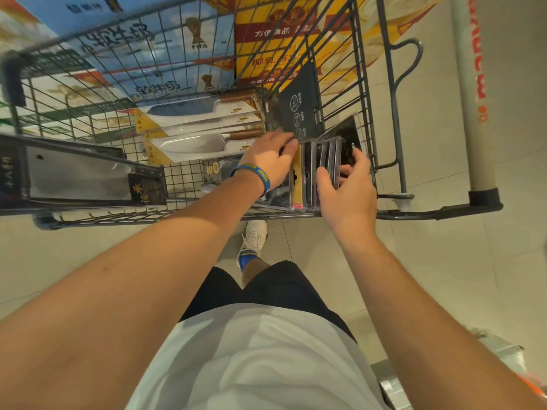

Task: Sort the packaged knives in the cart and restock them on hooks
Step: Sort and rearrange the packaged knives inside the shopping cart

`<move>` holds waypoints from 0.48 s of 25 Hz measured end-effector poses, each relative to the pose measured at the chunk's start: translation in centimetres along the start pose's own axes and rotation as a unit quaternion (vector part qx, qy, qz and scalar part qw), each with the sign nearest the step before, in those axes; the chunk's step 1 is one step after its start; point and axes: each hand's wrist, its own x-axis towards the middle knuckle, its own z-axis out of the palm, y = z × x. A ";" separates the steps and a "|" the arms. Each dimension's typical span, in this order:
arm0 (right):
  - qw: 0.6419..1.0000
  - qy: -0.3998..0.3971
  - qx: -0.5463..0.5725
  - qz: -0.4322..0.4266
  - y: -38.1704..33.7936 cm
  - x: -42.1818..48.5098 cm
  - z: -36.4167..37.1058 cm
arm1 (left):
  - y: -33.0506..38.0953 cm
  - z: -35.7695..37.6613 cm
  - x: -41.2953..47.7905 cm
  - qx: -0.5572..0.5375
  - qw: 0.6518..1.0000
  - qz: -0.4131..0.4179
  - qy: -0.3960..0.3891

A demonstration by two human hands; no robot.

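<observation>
A wire shopping cart (88, 119) holds packaged knives. Several flat packs stand on edge in a row (321, 173) at the cart's near right corner. My left hand (268, 161), with a blue wristband, rests on the left side of that row, fingers laid over the pack tops. My right hand (349, 184) reaches into the right side of the row, its fingers curled between the packs. Cleavers with wooden handles in white and yellow cards (201, 125) are stacked in the middle. A large cleaver in a black box (77, 173) lies at the left.
A dark card (302, 105) leans against the cart's far right wall. Printed cartons show through the wire beyond the cart. A grey pillar (470, 93) stands to the right on the tiled floor. My white shoe (253, 241) is under the cart's near edge.
</observation>
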 end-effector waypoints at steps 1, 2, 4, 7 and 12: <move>1.000 0.006 -0.006 -0.009 0.1 -0.1 -0.3 | -0.2 0.0 0.0 -0.010 1.000 -0.005 0.001; 1.000 0.015 -0.013 -0.022 0.1 -0.2 -0.6 | -0.3 0.0 0.1 -0.018 1.000 -0.009 0.003; 0.997 0.041 -0.027 -0.058 -0.1 -0.5 -1.3 | -0.4 -0.2 0.0 -0.030 0.999 -0.014 0.017; 0.988 0.089 -0.030 -0.122 -0.5 -0.8 -2.5 | -0.5 -0.8 0.6 -0.046 0.998 -0.010 0.033; 0.978 0.059 -0.018 -0.198 -4.2 -0.5 -1.2 | -2.2 -2.5 0.8 -0.069 0.996 -0.039 0.047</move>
